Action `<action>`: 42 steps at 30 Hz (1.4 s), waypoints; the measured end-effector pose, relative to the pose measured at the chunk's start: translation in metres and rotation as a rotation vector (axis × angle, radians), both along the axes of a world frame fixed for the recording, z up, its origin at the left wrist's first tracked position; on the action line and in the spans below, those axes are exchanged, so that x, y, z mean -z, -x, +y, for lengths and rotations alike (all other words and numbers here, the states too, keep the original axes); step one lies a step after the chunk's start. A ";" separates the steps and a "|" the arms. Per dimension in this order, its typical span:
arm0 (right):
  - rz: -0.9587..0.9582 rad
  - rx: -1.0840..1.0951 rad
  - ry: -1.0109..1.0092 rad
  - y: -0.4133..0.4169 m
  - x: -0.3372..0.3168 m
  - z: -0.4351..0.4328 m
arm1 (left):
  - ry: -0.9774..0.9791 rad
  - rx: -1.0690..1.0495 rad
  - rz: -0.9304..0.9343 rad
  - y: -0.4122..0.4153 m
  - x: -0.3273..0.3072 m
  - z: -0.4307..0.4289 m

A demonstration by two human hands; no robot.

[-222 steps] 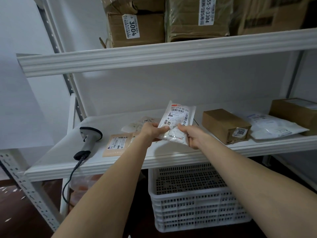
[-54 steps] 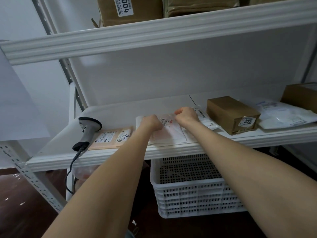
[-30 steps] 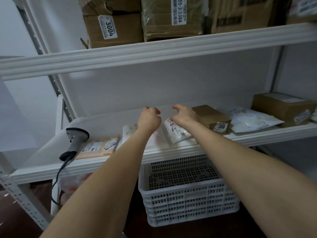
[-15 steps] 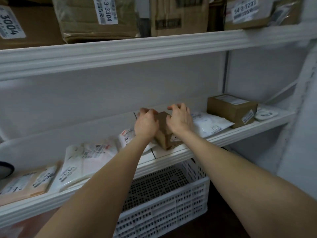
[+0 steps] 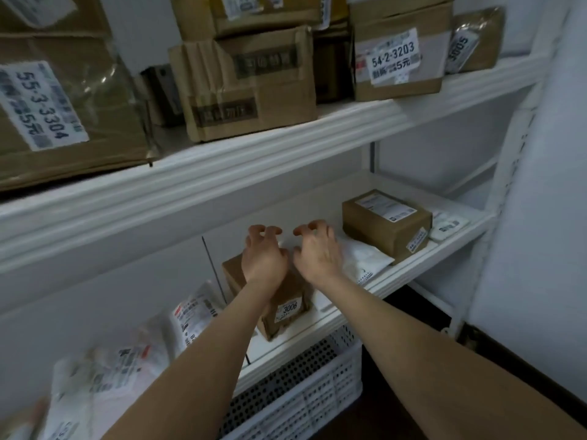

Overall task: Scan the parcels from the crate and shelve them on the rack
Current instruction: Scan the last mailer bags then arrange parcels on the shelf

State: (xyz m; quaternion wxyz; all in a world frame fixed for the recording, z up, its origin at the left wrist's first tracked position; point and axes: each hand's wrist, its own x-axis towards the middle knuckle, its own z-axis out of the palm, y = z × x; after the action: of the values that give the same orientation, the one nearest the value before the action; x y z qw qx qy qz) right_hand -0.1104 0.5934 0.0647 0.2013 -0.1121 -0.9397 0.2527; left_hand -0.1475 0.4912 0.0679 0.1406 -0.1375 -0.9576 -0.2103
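Bare shelf [image 5: 409,273] right of box [image 5: 287,300]

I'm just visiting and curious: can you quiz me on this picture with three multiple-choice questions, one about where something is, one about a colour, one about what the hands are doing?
1. Where is the white crate? A on the top shelf; B under the lower shelf; C in the hands.
2. What colour is the box marked 3006? A red; B brown; C blue.
3. What do the hands hold? A a scanner; B a bag; C nothing.
Answers: 1 B, it sits below that shelf. 2 B, plain cardboard brown. 3 C, left hand and right hand hover over the box, fingers loosely bent round nothing.
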 end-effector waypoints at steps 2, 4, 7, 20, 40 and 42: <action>-0.033 0.008 -0.004 -0.005 -0.012 0.008 | 0.057 -0.008 -0.113 -0.003 -0.009 0.009; -0.064 0.021 -0.018 -0.010 -0.026 0.018 | 0.111 0.000 -0.183 -0.007 -0.020 0.018; -0.090 0.025 -0.047 -0.020 -0.046 0.031 | 0.189 0.057 -0.196 -0.017 -0.038 0.029; -0.126 0.022 -0.123 -0.107 -0.199 0.109 | 0.211 0.376 -0.300 -0.104 -0.201 0.101; -0.063 0.134 -0.044 -0.112 -0.452 0.201 | 0.152 0.285 0.008 -0.095 -0.454 0.161; -0.074 0.111 -0.001 -0.110 -0.465 0.210 | 0.139 0.241 -0.018 -0.093 -0.469 0.158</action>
State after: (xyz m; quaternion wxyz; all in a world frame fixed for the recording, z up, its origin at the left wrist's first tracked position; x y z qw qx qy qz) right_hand -0.0006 0.8036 0.5300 0.1803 -0.1731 -0.9390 0.2362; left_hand -0.0545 0.6492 0.5365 0.0958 -0.2591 -0.9477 -0.1598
